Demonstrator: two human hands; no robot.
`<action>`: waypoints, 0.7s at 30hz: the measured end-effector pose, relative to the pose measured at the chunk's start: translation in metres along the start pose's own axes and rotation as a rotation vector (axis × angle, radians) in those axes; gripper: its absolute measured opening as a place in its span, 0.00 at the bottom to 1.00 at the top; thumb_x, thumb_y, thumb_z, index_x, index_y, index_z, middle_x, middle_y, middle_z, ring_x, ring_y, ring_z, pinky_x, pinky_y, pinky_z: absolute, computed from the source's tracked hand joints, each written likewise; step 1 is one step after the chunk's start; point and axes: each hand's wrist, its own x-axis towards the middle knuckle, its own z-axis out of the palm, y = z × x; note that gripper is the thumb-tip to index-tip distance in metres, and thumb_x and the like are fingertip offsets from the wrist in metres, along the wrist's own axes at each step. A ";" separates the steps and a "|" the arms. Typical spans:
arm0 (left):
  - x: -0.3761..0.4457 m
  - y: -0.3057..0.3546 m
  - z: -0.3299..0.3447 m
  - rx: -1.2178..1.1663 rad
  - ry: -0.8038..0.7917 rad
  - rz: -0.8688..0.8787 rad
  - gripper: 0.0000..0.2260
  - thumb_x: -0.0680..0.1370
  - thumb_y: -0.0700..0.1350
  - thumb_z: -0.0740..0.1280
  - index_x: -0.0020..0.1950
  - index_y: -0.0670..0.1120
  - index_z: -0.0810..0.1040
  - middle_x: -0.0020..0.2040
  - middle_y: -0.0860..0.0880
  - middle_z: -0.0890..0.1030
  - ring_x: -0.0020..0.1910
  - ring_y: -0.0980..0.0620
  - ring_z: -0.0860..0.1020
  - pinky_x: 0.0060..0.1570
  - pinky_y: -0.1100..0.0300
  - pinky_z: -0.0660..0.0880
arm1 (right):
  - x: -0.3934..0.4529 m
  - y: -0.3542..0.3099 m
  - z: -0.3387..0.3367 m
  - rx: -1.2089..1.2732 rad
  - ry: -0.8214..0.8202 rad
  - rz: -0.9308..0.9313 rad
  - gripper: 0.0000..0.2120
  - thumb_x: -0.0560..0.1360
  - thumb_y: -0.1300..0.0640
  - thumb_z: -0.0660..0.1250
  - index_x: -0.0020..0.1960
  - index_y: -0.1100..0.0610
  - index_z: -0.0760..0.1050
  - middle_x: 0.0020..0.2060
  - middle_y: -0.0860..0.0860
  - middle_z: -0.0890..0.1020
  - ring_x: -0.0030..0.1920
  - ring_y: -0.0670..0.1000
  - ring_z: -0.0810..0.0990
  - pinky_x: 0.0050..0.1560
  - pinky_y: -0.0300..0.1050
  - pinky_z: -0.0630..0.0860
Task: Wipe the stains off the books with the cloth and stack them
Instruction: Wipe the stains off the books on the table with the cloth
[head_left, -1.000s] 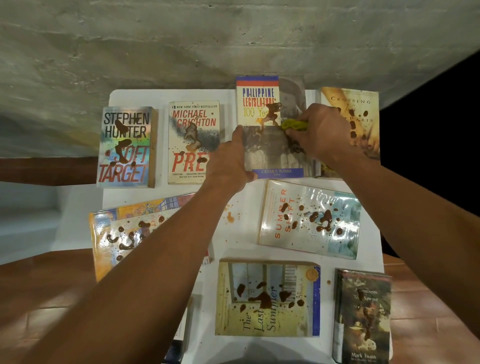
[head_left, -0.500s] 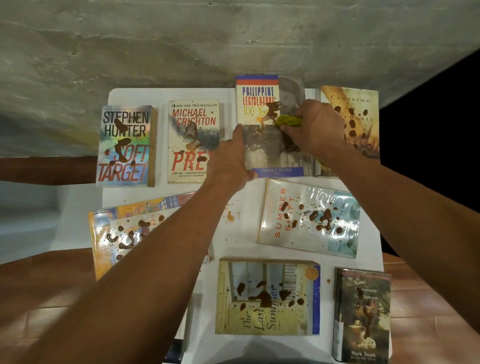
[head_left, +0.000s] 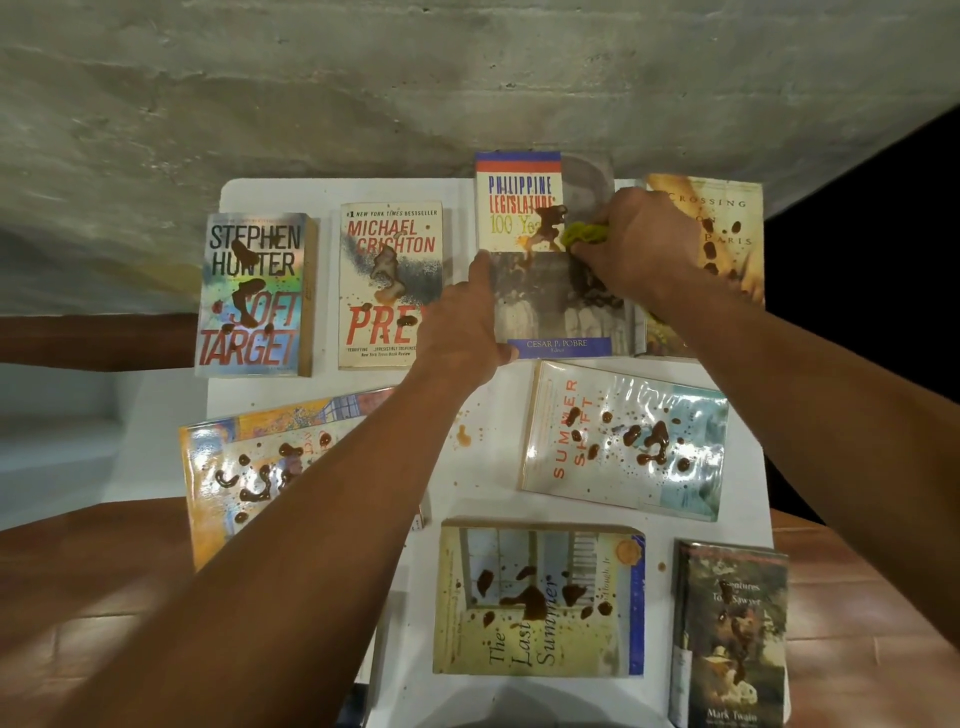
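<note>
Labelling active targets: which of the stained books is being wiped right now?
The Philippine Legislature book, far row: the right hand rubs the green cloth on it, the left hand steadies its edge. No other book is touched.

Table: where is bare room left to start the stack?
The widest bare strip of the table runs down the middle, between the left forearm and Summer Shift, though it is spattered. A narrower strip lies along the far edge above Prey. The right side is crowded, the books nearly edge to edge.

Lime-green cloth (head_left: 584, 234), brown stains (head_left: 550, 221)
</note>
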 end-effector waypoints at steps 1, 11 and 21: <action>0.000 0.001 0.000 0.007 -0.003 -0.004 0.44 0.71 0.48 0.79 0.79 0.50 0.54 0.60 0.45 0.78 0.60 0.42 0.79 0.55 0.50 0.77 | -0.001 -0.001 0.001 0.011 0.005 -0.011 0.20 0.76 0.42 0.70 0.59 0.56 0.77 0.51 0.55 0.81 0.48 0.55 0.80 0.41 0.47 0.70; 0.000 0.002 -0.001 0.010 -0.009 -0.009 0.44 0.71 0.48 0.79 0.79 0.50 0.54 0.61 0.45 0.78 0.60 0.42 0.79 0.56 0.50 0.77 | -0.007 -0.007 0.006 0.026 -0.045 -0.088 0.19 0.76 0.43 0.70 0.59 0.55 0.78 0.50 0.54 0.81 0.47 0.53 0.78 0.42 0.46 0.71; -0.003 0.001 -0.003 -0.041 -0.001 -0.004 0.43 0.71 0.48 0.80 0.77 0.51 0.56 0.62 0.46 0.78 0.60 0.42 0.79 0.54 0.52 0.77 | 0.001 -0.001 -0.002 -0.022 -0.043 -0.054 0.19 0.76 0.41 0.70 0.59 0.54 0.79 0.45 0.53 0.78 0.45 0.54 0.76 0.42 0.47 0.70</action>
